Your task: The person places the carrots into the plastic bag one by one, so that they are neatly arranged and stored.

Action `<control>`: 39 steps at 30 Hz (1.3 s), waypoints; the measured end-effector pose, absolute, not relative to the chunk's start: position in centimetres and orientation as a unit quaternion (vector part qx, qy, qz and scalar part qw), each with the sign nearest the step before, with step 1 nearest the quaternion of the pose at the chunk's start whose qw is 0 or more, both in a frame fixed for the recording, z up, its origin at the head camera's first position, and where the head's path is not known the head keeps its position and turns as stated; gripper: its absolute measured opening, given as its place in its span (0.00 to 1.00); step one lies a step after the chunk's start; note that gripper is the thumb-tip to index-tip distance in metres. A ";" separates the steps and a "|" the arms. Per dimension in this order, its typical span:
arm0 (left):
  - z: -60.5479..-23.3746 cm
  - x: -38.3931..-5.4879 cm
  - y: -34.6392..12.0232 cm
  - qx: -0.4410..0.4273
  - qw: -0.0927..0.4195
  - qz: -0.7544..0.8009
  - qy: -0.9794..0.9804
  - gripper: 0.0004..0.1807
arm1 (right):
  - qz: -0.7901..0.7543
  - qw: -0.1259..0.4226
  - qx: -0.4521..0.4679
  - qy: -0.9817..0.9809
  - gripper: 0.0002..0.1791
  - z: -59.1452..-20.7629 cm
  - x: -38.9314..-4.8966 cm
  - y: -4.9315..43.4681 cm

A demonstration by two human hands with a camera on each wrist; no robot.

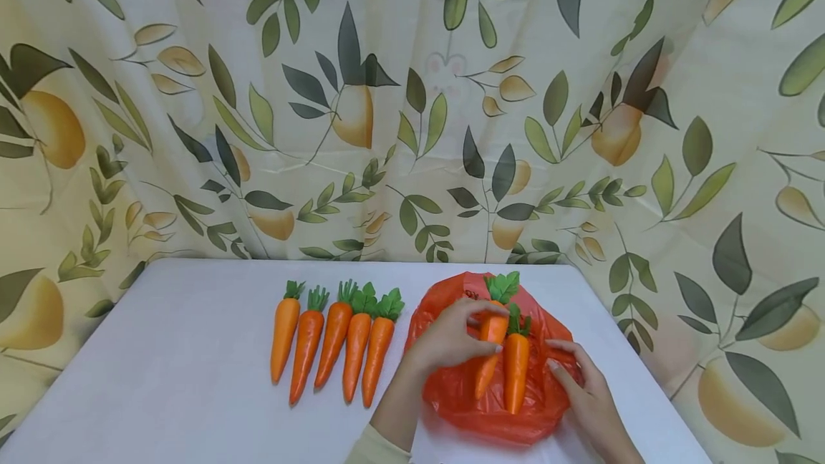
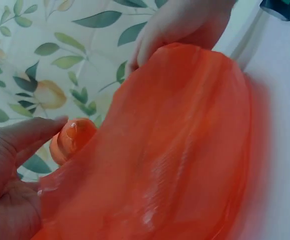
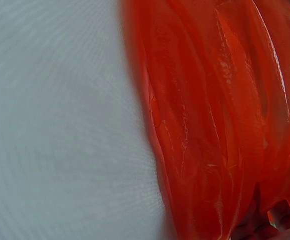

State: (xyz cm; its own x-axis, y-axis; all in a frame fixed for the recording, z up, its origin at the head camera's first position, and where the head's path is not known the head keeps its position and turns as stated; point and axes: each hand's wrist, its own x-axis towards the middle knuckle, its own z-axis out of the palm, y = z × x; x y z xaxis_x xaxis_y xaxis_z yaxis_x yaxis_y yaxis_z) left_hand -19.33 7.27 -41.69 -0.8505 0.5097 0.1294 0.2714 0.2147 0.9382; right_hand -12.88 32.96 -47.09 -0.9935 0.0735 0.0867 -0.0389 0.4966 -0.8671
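Observation:
My left hand (image 1: 451, 335) pinches an orange toy-like carrot (image 1: 493, 328) with a leafy green top, over the red plastic bag (image 1: 460, 403). Beside it, a second carrot (image 1: 515, 371) lies on the bag, its tip toward me. My right hand (image 1: 589, 392) grips the bag's right edge between thumb and fingers. In the left wrist view, the rounded end of the held carrot (image 2: 75, 139) shows at my left fingers, and the bag hides much of the rest. The right wrist view has the crumpled bag filling its right half, with fingertips (image 3: 282, 222) low at its edge.
Several carrots (image 1: 334, 339) lie in a row left of the bag, green tops pointing away from me. They rest on a white table (image 1: 161, 378). A curtain (image 1: 412, 106) printed with leaves and fruit hangs behind it. A dark object (image 2: 279, 7) shows at the left wrist view's top corner.

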 end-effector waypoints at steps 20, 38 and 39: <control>-46.5 -19.8 11.9 0.191 0.146 0.535 0.810 0.24 | 0.497 0.075 0.007 -0.864 0.21 -47.4 -12.9 33.0; -46.8 -19.8 12.3 0.198 0.176 0.525 0.808 0.30 | 0.505 0.087 0.021 -0.859 0.21 -47.4 -12.8 33.1; -46.8 -19.8 12.3 0.195 0.175 0.524 0.810 0.31 | 0.505 0.085 0.019 -0.859 0.21 -47.3 -12.8 33.1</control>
State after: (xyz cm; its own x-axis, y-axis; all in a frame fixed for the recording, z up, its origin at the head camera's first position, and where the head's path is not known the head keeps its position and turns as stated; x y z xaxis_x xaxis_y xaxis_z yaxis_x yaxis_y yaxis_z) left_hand -19.83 12.28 -46.76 -0.8629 0.4991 -0.0793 0.1320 0.3741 0.9180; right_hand -12.83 33.08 -47.35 -0.9849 0.0534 0.1647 -0.1179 0.4893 -0.8641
